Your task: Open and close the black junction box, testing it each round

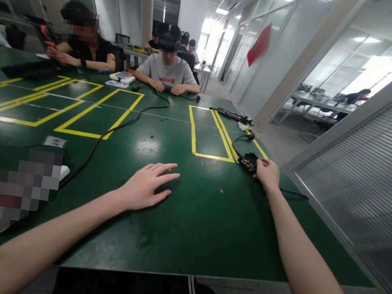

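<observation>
My left hand (146,186) lies flat on the green table (184,224) with its fingers stretched out and nothing in it. My right hand (268,173) reaches to the right side of the table, its fingers curled onto a small black device with orange buttons (248,162). A thin black cable (238,141) runs from that device toward the far edge. The device sits at the near right corner of a yellow taped rectangle (208,134).
More yellow taped rectangles (76,109) mark the left of the table, crossed by a long black cable (118,125). A black tool (232,116) lies further back on the right. Two people sit at the far end; a glass partition runs along the right.
</observation>
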`<action>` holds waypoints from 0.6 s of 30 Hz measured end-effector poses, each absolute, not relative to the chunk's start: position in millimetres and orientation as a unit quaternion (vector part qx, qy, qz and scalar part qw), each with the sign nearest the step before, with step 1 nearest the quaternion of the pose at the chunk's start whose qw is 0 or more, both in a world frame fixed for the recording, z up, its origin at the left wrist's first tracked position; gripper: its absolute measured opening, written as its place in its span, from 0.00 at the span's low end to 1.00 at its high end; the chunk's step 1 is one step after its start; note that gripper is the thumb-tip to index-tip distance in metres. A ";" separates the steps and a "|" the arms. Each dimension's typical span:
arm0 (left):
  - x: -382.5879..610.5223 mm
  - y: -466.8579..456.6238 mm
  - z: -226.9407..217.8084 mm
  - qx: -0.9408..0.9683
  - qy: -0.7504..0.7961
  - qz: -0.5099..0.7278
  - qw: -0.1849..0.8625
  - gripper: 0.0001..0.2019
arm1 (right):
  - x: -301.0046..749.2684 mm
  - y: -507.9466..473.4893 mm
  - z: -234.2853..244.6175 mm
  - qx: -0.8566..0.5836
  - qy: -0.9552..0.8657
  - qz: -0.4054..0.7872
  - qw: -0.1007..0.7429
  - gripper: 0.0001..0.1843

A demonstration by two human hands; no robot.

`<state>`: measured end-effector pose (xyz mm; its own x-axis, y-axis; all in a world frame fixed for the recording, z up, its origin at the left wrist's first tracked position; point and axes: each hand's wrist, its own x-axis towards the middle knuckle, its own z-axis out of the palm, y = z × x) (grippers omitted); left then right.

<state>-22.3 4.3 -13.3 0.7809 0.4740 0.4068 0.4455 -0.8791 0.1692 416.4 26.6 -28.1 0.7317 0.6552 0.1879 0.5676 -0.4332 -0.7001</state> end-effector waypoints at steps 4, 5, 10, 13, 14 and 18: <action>-22.9 3.4 -13.4 0.941 0.243 0.232 0.035 0.22 | 416.3 25.8 -30.2 -0.831 -0.395 0.027 0.390 0.29; -22.9 3.3 -13.3 0.941 0.243 0.232 0.036 0.22 | 416.0 25.6 -30.1 -0.826 -0.414 0.010 0.383 0.29; -22.7 3.3 -13.7 0.945 0.231 0.226 0.048 0.21 | 413.6 24.4 -25.0 -0.814 -0.450 -0.055 0.363 0.26; -22.4 3.1 -13.5 0.947 0.230 0.220 0.052 0.20 | 412.5 23.6 -20.7 -0.807 -0.443 -0.069 0.384 0.23; -22.4 3.0 -13.4 0.947 0.230 0.218 0.053 0.20 | 412.2 23.3 -19.7 -0.807 -0.438 -0.069 0.391 0.22; -22.6 3.3 -13.2 0.947 0.231 0.216 0.054 0.19 | 409.6 21.4 -18.9 -0.818 -0.419 -0.076 0.386 0.21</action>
